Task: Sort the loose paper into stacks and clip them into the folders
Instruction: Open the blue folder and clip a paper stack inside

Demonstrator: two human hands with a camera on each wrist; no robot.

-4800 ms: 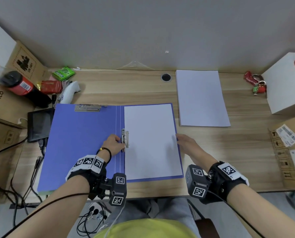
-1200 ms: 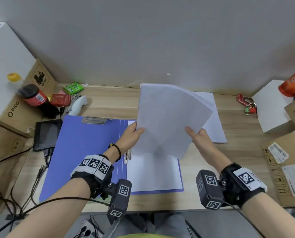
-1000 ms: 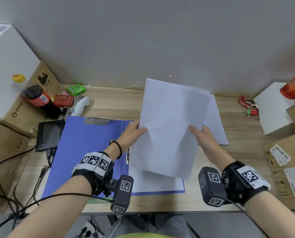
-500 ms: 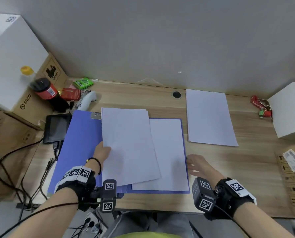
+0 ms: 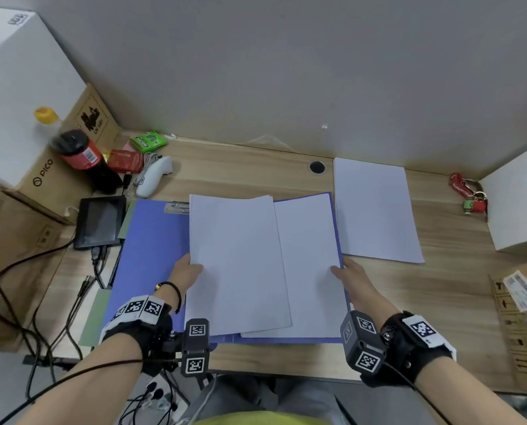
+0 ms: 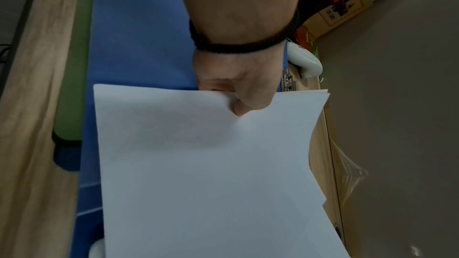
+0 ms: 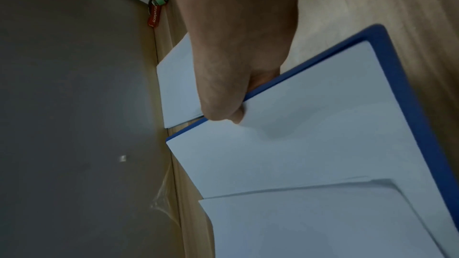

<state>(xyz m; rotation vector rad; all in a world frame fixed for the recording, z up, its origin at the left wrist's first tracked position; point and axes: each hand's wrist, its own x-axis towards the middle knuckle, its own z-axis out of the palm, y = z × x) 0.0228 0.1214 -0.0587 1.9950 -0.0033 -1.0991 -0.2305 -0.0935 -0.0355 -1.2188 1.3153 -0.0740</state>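
Note:
An open blue folder (image 5: 151,240) lies flat on the desk, with a metal clip (image 5: 176,207) at the top of its left half. My left hand (image 5: 194,267) pinches the left edge of a white paper stack (image 5: 237,265) that lies across the folder's spine; its thumb (image 6: 238,105) is on top of the paper stack (image 6: 211,174). A second paper stack (image 5: 311,256) fills the folder's right half. My right hand (image 5: 337,269) grips the folder's right edge (image 7: 397,70), thumb (image 7: 236,115) on that second paper stack (image 7: 310,125). A third paper stack (image 5: 374,210) lies loose at the back right.
A green folder (image 5: 95,317) pokes out under the blue one. At the left are a small black screen (image 5: 101,222), cables, a white controller (image 5: 153,176), a dark bottle (image 5: 84,157) and cardboard boxes. A white box (image 5: 520,204) and red keys (image 5: 468,191) sit at the right.
Both hands held the stack upright a second ago; it now lies on the folder in my left hand alone. My right hand has moved from the desk onto the folder's right edge.

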